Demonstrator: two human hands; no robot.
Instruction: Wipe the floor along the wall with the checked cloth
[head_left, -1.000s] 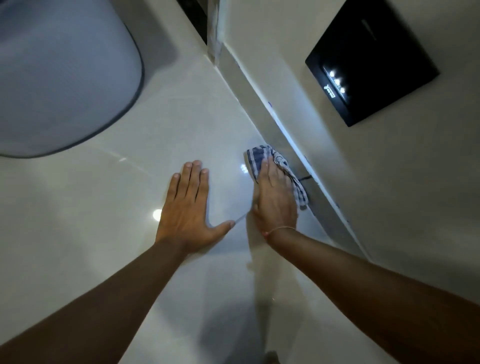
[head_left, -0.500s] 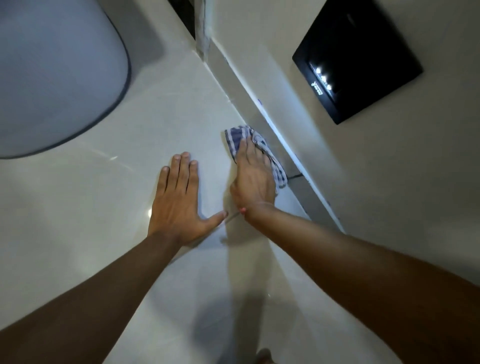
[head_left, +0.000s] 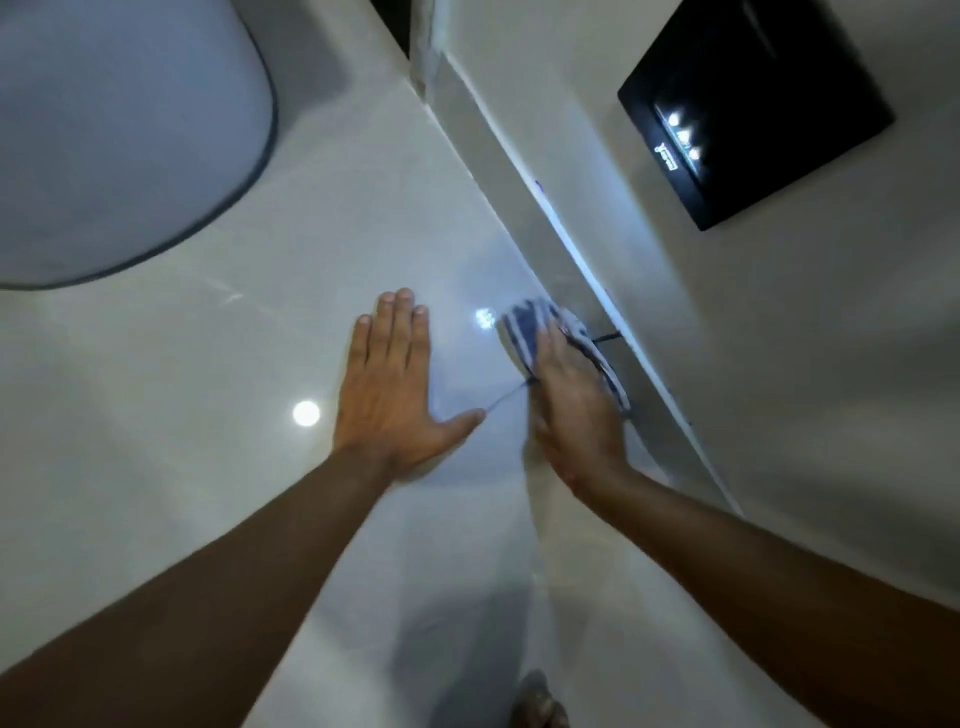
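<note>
Glossy pale tile floor, open to the left and toward the camera; wide bare room there. Right edge is the skirting under the wall, running diagonally. Rounded white-grey object upper left, black panel with lights on wall. Checked cloth, blue-white, crumpled, on floor just beside skirting. Right hand flat on cloth, fingers extended, pressing, not clenched. Left hand flat on bare tile, fingers straight, thumb out, holding nothing.
</note>
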